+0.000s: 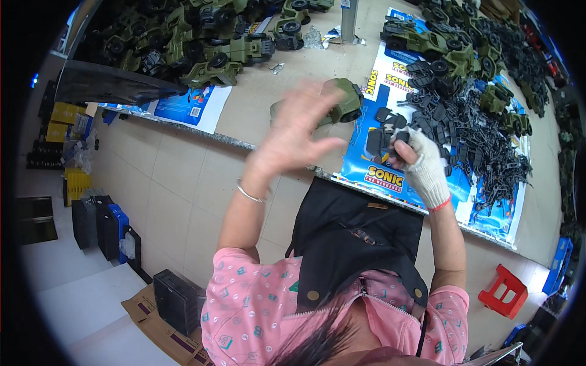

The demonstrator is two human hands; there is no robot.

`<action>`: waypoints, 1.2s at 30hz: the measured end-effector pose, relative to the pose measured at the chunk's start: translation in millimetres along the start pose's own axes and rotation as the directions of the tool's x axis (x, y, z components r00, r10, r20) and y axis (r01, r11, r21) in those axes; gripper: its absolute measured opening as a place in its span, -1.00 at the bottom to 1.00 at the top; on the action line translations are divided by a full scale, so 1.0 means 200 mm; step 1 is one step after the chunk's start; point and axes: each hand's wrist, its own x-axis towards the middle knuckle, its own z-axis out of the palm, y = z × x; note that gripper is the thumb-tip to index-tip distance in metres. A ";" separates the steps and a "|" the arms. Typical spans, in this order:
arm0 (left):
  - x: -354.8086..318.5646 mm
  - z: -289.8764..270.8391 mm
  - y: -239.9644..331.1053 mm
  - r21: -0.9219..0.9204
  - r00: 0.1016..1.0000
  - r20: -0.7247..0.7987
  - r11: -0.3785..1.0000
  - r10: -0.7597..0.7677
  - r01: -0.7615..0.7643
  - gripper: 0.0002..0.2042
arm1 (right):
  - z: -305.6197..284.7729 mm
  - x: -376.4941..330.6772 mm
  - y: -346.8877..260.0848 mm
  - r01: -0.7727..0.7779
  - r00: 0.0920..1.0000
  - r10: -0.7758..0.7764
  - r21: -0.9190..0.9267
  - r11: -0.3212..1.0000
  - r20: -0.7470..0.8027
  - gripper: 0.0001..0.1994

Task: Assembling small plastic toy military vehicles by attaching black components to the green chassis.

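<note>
Dark hair [314, 338] hangs closest, over the person's pink shirt [244, 299] and black apron [342, 226]. Beyond the apron, both hands are above the table [259, 100].

The left hand [296, 125] is bare, with a bangle [249, 193] at the wrist. Motion blurs it, but its fingers look spread, the thumb standing out to the right. A green truck [348, 100] lies just beyond and to the right of that hand, partly covered by the blurred fingers; whether they touch it I cannot tell.

The right hand [412, 152] wears a pale glove with bare fingertips and a red cuff edge. Its thumb and fingers are bent together, pinching a small dark part [402, 138]. The truck is to the left of this hand and farther from the body, well apart from it.

Under and around the right hand, dark flat parts [381, 143] lie on a blue printed sheet [354, 168]. To its right spreads a heap of black parts [482, 152]. More green trucks are piled at the far left [226, 52] and far right [452, 52], on either side of a metal post [348, 23].
</note>
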 end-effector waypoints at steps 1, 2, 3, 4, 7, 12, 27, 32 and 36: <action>-0.07 -0.01 -0.12 0.004 1.000 0.004 1.000 -0.004 0.004 -0.46 | 0.04 0.02 0.07 -0.102 0.994 0.106 0.399 0.911 0.012 -0.58; -0.17 -0.01 -0.24 -0.003 0.966 0.181 0.982 -0.187 0.191 -0.35 | 0.14 0.05 0.06 -0.142 0.986 0.167 0.499 0.855 -0.005 -0.57; -0.18 -0.01 -0.28 0.011 0.874 0.348 0.934 -0.338 0.357 -0.25 | 0.18 0.09 0.10 -0.148 0.979 0.202 0.563 0.813 -0.034 -0.58; -0.20 0.00 -0.27 0.011 0.875 0.350 0.935 -0.336 0.355 -0.25 | 0.20 0.13 0.16 -0.149 0.969 0.238 0.624 0.767 -0.061 -0.59; -0.17 -0.01 -0.09 0.078 0.815 0.369 0.889 -0.446 0.451 -0.12 | 0.13 0.23 0.20 -0.001 0.944 0.181 0.547 0.837 -0.275 -0.64; -0.21 0.09 0.27 -0.105 0.918 0.234 0.930 -0.320 0.351 -0.11 | -0.01 0.26 0.32 0.109 0.959 0.126 0.738 0.666 -0.255 -0.68; -0.06 0.44 -0.23 -0.678 0.962 0.185 0.683 -0.200 0.272 -0.51 | 0.06 0.48 0.04 -0.012 0.977 -0.042 -0.248 0.969 -0.210 -0.51; -0.06 0.45 -0.24 -0.679 0.954 0.198 0.670 -0.227 0.300 -0.52 | 0.08 0.48 -0.09 -0.069 0.975 -0.035 -0.455 0.888 -0.217 -0.55; -0.06 0.44 -0.24 -0.746 0.944 0.224 0.581 -0.241 0.326 -0.51 | 0.04 0.47 -0.10 -0.023 0.993 -0.032 -0.466 0.884 -0.109 -0.57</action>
